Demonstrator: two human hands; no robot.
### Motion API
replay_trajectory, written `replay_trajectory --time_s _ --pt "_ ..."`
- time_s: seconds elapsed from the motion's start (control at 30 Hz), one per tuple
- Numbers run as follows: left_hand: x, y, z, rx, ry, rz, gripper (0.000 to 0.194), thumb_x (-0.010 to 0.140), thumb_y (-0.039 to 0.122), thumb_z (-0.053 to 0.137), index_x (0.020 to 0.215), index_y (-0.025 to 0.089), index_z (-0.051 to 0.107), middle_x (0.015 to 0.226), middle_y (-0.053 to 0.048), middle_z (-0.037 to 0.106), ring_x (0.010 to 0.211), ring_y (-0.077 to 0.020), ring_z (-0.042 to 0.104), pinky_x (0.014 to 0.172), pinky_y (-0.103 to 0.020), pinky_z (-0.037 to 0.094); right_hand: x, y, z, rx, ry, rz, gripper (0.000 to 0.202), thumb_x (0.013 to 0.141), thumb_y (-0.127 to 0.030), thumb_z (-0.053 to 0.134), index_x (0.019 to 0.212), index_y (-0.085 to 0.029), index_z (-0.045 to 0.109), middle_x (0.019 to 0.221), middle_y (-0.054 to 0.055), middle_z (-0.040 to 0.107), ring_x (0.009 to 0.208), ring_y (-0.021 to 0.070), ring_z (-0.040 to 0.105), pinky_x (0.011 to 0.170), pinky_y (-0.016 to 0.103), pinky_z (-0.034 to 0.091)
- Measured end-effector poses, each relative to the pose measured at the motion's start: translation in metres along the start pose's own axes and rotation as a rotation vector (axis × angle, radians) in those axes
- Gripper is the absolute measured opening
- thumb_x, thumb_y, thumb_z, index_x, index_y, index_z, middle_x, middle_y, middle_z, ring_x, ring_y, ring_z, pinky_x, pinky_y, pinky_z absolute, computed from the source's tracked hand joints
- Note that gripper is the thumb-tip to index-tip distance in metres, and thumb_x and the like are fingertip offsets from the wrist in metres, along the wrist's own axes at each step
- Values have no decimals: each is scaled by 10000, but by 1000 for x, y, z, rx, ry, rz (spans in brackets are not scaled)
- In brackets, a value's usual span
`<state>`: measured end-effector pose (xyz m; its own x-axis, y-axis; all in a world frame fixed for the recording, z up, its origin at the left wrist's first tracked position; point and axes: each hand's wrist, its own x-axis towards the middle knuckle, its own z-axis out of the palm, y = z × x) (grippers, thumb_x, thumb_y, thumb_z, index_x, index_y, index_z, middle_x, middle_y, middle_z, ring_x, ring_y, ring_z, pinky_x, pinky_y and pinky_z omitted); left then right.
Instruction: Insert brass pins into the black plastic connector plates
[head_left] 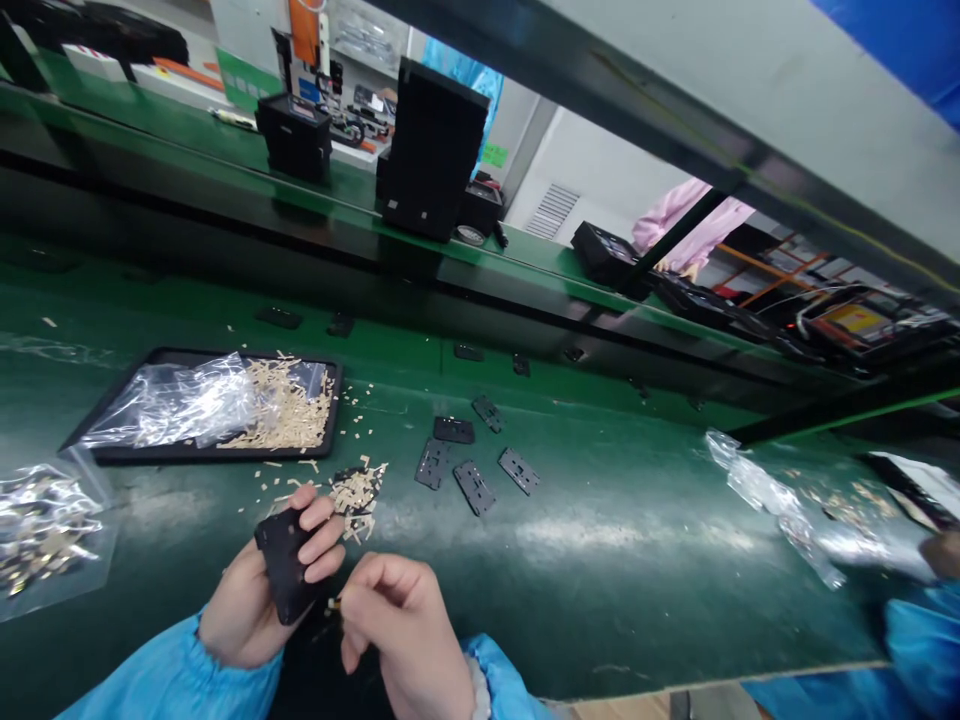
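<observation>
My left hand (247, 600) is wrapped round a black plastic plate (283, 565), thumb hidden behind it and fingertips over its right edge. Close beside it, my right hand (397, 615) pinches a tiny pale and brass-coloured piece (334, 604), too small to name, near the plate's lower right corner. Just beyond the left fingers lies a heap of small beige strips (358, 492). Several dark slotted plates (474, 487) lie on the green bench (637, 480) ahead of my hands.
A black tray (202, 456) holds clear plastic bags and beige strips. At far left lies a bag of shiny metal pieces (45, 535). Another clear bag (780, 505) and scattered pieces lie at right, near a co-worker's blue sleeve (926, 640). A raised shelf (525, 265) runs behind the bench.
</observation>
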<state>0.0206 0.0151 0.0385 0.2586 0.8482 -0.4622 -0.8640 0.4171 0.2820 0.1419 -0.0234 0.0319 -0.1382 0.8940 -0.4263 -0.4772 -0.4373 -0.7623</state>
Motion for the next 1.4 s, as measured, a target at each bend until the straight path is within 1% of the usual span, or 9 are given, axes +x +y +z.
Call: replay_trajectory --time_s 0.1,0.27,0.47,0.63,0.77,0.93,1.1,1.27,1.4 --pt "1 4 2 15 -66 13 255 717 51 722 756 219 534 611 83 447 465 -56 455 433 -176 441 0 5 3 -85 -19 20 258 605 -298 791 499 -184 586 400 -83 459 348 45 348 404 201 287" --pt "4 -3 -4 126 -114 94 255 776 166 723 696 215 486 590 74 402 461 -68 401 432 -195 432 4 10 9 -152 39 14 199 595 -279 762 519 -178 610 416 -71 494 376 52 363 425 208 264" --pt "3 -5 -1 205 -64 114 269 799 277 745 690 221 505 587 69 412 477 -77 394 452 -204 455 6 7 12 -175 81 -18 143 581 -244 693 510 -184 584 454 -56 499 408 61 352 439 223 263" --pt "-1 -1 5 258 -51 92 303 775 326 774 657 219 517 563 59 431 476 -86 399 439 -211 445 4 7 13 -258 100 -142 155 592 -235 659 495 -189 546 528 -45 479 472 75 338 476 242 271" --pt "-1 0 5 276 -41 100 288 775 342 776 672 222 535 575 55 445 486 -88 402 453 -212 453 3 8 12 -352 109 -227 173 623 -231 644 501 -193 528 563 -39 469 504 90 348 498 257 285" --pt "0 -1 5 298 -28 95 301 772 363 774 671 226 526 573 53 434 491 -96 393 455 -216 447 2 8 11 -409 101 -260 186 638 -228 632 507 -198 504 566 -41 457 507 94 348 503 258 302" --pt "-2 -2 7 378 -6 181 287 743 337 807 720 231 541 596 53 461 516 -98 414 485 -213 454 1 9 11 -470 105 -296 160 636 -213 600 520 -196 490 575 -39 459 518 97 370 510 247 310" --pt "-4 -4 10 493 73 270 402 590 407 898 723 241 557 572 64 508 490 -90 448 455 -198 430 2 12 9 -433 108 -254 145 626 -231 604 525 -186 512 584 -37 471 521 89 378 515 240 304" --pt "-5 -4 6 619 122 370 437 619 559 843 772 258 565 569 81 518 461 -84 469 431 -194 414 3 9 8 -319 67 -160 138 620 -231 643 535 -177 549 581 -43 484 501 71 363 493 220 287"
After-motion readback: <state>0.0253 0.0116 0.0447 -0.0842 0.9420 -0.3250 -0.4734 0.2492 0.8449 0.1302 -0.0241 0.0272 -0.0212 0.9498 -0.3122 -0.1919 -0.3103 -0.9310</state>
